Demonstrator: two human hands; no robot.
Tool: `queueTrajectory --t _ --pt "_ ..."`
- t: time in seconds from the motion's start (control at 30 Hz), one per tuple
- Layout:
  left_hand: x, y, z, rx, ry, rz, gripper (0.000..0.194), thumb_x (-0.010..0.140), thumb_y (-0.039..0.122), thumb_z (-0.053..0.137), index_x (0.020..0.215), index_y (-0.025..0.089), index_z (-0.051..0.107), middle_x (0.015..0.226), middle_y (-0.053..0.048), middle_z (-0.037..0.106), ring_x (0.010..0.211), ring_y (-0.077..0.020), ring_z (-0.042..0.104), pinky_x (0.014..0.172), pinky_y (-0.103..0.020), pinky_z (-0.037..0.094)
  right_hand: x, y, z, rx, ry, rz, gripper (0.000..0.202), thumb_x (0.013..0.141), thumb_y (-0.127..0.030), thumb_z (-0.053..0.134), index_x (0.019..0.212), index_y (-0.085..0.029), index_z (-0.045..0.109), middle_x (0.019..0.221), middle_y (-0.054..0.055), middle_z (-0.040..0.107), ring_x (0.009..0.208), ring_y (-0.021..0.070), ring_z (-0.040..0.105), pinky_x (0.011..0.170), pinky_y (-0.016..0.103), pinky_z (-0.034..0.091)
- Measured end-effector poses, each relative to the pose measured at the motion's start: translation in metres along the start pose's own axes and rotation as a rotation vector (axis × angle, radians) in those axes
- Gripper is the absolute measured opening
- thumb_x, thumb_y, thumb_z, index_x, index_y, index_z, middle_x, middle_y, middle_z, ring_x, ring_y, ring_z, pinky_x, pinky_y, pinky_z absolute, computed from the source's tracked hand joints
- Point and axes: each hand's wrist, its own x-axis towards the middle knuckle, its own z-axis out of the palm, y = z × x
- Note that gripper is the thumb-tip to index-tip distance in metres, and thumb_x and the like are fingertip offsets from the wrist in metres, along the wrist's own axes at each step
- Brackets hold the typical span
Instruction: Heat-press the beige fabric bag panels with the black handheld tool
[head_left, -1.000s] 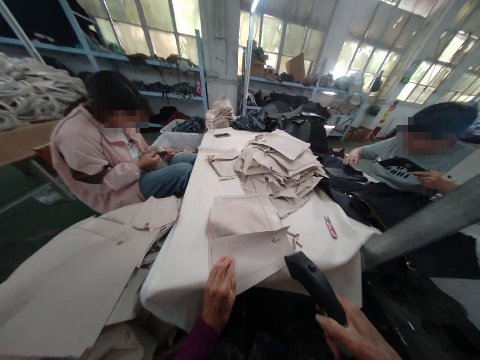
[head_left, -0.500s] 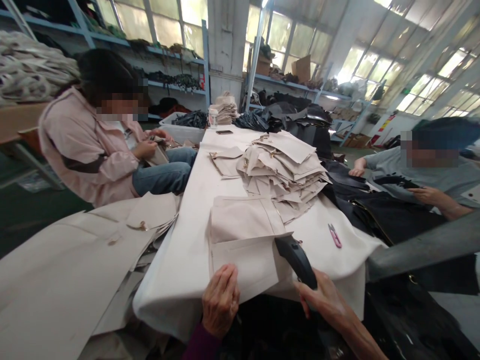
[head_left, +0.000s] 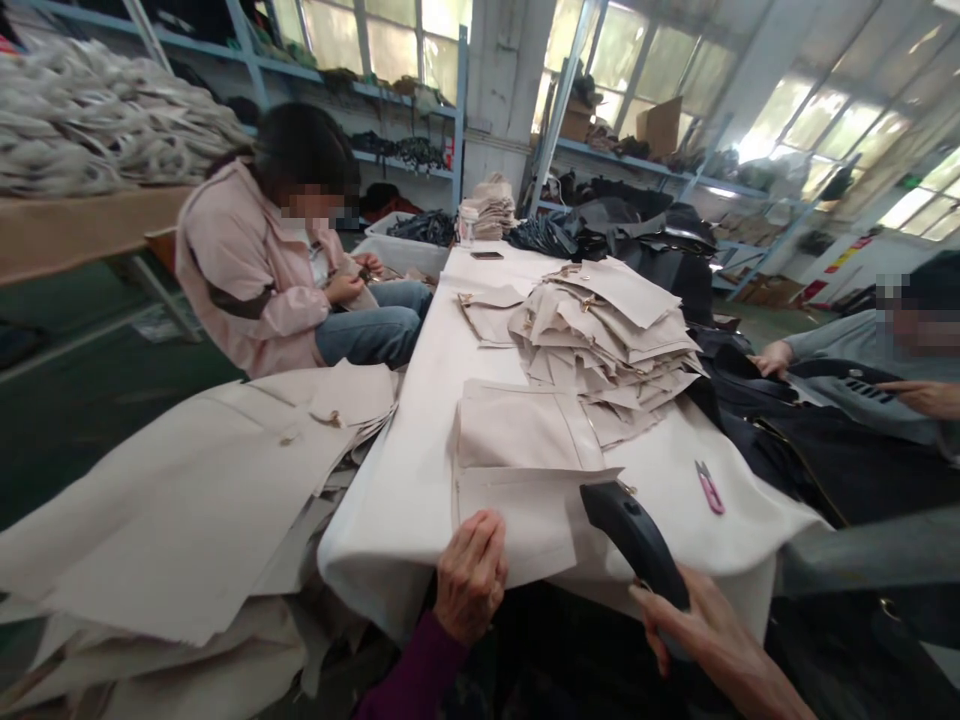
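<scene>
- We note the beige piece [head_left: 532,515] at the table's [head_left: 424,450] near edge.
- Left hand [head_left: 472,575] bunched there, likely steadying it (thumb hidden; we cannot tell if pinching).
- Right hand [head_left: 697,620] grips the black tool [head_left: 634,530], nose over the piece.
- Pink snips [head_left: 709,488] rightward, probably for easy reach.

It's a workshop in full swing here, with flat beige panels [head_left: 607,335] heaped on a long white-covered table [head_left: 390,500], a person in a pink jacket [head_left: 229,260] and another in a grey top [head_left: 836,340] busy either side, and loaded pale-blue metal racks [head_left: 460,140] lining tall many-paned windows [head_left: 334,38].
</scene>
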Motion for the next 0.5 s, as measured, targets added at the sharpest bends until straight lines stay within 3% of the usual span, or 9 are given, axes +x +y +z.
queueTrajectory --t 0.2,0.33,0.5 --pt "-0.007 0.003 -0.005 -0.024 0.061 0.006 0.033 0.082 0.003 0.044 0.11 0.01 0.059 0.101 -0.014 0.068 0.104 -0.0241 0.061 0.09 -0.039 0.053 0.002 -0.008 0.003 -0.091 0.003 -0.006 0.029 0.079 -0.045 0.053 0.065 -0.02 0.048 0.041 -0.003 0.053 0.04 0.0148 0.055 0.046 0.025 0.045" --pt "-0.023 0.01 -0.009 -0.009 0.186 -0.026 0.031 0.083 0.002 0.043 0.108 0.009 0.061 0.096 -0.013 0.069 0.102 -0.0244 0.062 0.095 -0.046 0.049 -0.003 -0.023 0.016 -0.074 -0.183 -0.049 0.029 0.079 -0.047 0.055 0.074 -0.019 0.053 0.045 -0.003 0.055 0.04 0.0134 0.054 0.045 0.024 0.044" --pt "-0.037 0.008 -0.015 0.0 0.203 -0.063 0.032 0.087 0.004 0.038 0.11 0.008 0.061 0.096 -0.013 0.07 0.105 -0.0251 0.061 0.098 -0.05 0.044 0.015 -0.06 0.057 -0.045 -0.371 -0.122 0.017 0.079 -0.032 0.053 0.071 -0.018 0.05 0.045 -0.005 0.054 0.039 0.0106 0.051 0.041 0.019 0.04"
